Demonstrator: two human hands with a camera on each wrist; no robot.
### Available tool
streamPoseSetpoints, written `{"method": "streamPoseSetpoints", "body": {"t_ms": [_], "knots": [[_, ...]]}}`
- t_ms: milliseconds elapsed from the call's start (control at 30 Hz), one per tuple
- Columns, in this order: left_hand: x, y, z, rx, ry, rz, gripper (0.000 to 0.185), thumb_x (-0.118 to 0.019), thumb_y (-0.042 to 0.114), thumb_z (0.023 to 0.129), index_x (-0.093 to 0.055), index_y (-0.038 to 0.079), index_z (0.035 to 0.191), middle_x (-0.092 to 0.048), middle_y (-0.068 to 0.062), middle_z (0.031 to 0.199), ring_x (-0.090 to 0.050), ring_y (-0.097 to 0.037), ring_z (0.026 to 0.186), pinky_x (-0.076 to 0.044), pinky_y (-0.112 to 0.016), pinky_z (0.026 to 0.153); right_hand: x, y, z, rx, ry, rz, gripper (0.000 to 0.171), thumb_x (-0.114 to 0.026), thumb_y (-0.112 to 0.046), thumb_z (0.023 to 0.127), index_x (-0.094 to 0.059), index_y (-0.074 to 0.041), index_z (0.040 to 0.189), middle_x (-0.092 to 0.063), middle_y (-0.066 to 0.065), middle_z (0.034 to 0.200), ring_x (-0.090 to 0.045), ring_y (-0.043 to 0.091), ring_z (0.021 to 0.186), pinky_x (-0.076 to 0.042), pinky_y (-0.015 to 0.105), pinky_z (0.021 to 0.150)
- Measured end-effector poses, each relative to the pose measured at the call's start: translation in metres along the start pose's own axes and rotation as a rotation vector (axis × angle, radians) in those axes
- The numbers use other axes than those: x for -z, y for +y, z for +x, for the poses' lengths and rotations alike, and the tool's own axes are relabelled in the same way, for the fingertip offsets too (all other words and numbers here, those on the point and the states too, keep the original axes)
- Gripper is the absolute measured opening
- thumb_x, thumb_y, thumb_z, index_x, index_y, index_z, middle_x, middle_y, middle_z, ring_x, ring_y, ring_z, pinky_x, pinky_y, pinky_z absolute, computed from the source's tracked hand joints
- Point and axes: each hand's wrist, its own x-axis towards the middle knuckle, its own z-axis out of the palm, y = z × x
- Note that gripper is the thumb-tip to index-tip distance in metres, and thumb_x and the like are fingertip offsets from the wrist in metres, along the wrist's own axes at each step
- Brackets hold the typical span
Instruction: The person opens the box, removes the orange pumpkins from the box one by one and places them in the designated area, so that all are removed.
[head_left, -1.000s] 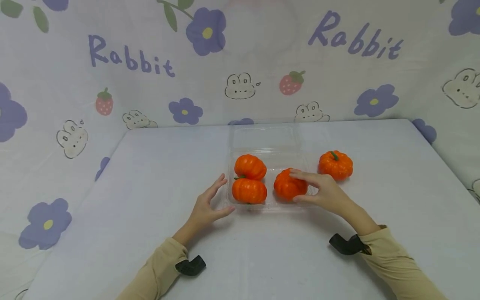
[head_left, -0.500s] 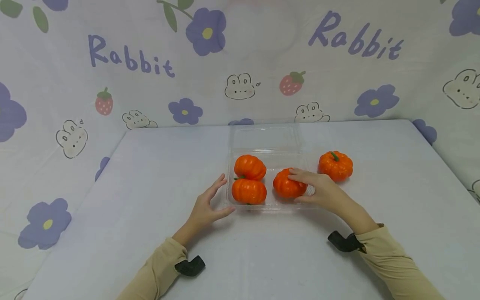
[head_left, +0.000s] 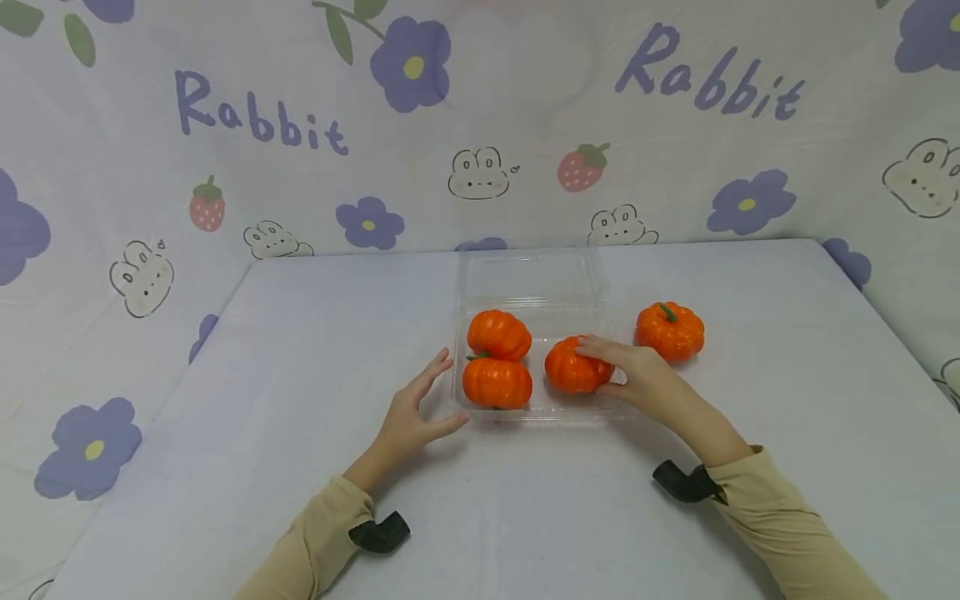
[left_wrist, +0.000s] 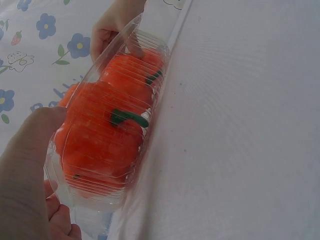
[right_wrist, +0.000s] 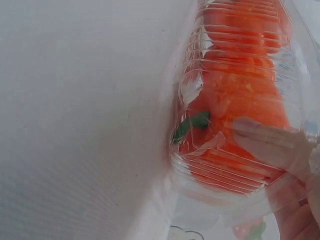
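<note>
A clear plastic clamshell tray [head_left: 540, 412] lies mid-table with its lid [head_left: 532, 275] folded back. Two orange pumpkins [head_left: 498, 334] [head_left: 497, 382] fill its left side. My right hand [head_left: 592, 364] grips a third pumpkin [head_left: 567, 371] in the tray's right half, fingers over its top and thumb at its front. My left hand [head_left: 450, 389] rests open against the tray's left wall, fingers straight. In the left wrist view my thumb [left_wrist: 27, 170] lies on the ribbed wall [left_wrist: 130, 60]. In the right wrist view a finger [right_wrist: 272, 145] shows through the plastic on the pumpkin [right_wrist: 240, 95].
A fourth orange pumpkin [head_left: 670, 332] sits on the table just right of the tray. The table [head_left: 300, 350] wears a pale cloth. A printed backdrop [head_left: 262, 125] rises behind it and drapes down both sides. Black wrist mounts [head_left: 378, 532] [head_left: 681, 483] sit on my sleeves.
My right hand has shifted its pumpkin slightly left and back within the tray's right half. The left hand and the other pumpkins have stayed put.
</note>
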Motion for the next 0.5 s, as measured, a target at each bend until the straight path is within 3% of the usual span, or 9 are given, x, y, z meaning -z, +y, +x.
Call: {"method": "streamPoseSetpoints", "body": {"t_ms": [100, 333, 500], "knots": [[0.0, 0.0, 0.0, 0.001, 0.002, -0.003, 0.077, -0.069, 0.034, 0.054, -0.033, 0.02, 0.12, -0.023, 0.003, 0.126, -0.023, -0.015, 0.112, -0.023, -0.031, 0.088, 0.0, 0.0, 0.0, 0.0, 0.006, -0.019, 0.059, -0.069, -0.003, 0.054, -0.049, -0.01, 0.108, -0.044, 0.006, 0.112, -0.038, 0.019, 0.102, -0.035, 0.032, 0.078], [0.007, 0.036, 0.003, -0.009, 0.019, -0.07, 0.072, -0.068, 0.027, 0.058, -0.033, 0.017, 0.12, -0.024, 0.0, 0.126, -0.023, -0.016, 0.112, -0.023, -0.033, 0.087, 0.001, 0.003, 0.0, 0.032, 0.029, -0.01, 0.057, -0.07, -0.005, 0.053, -0.05, -0.009, 0.107, -0.046, 0.005, 0.109, -0.04, 0.018, 0.1, -0.036, 0.03, 0.077], [0.012, 0.05, 0.004, -0.008, 0.024, -0.117, 0.068, -0.068, 0.024, 0.06, -0.035, 0.012, 0.118, -0.026, -0.004, 0.125, -0.023, -0.019, 0.112, -0.022, -0.038, 0.086, 0.002, 0.006, -0.001, 0.041, 0.038, 0.02, 0.058, -0.07, -0.01, 0.055, -0.049, -0.009, 0.108, -0.047, 0.004, 0.108, -0.042, 0.015, 0.099, -0.036, 0.028, 0.078]]}}
